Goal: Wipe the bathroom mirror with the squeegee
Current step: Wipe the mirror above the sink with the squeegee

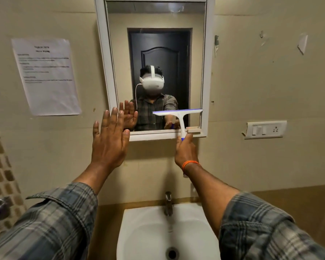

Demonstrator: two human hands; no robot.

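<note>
A white-framed bathroom mirror hangs on the beige wall ahead. My right hand grips the handle of a white squeegee with a blue blade edge. Its blade lies level against the glass near the mirror's lower right corner. My left hand is raised flat with fingers spread at the mirror's lower left corner, holding nothing. Whether it touches the glass I cannot tell. The glass reflects a person wearing a white headset and both hands.
A white washbasin with a metal tap sits directly below. A printed sheet is stuck to the wall at left. A switch and socket plate is at right. A small shelf piece sits on the mirror's bottom frame.
</note>
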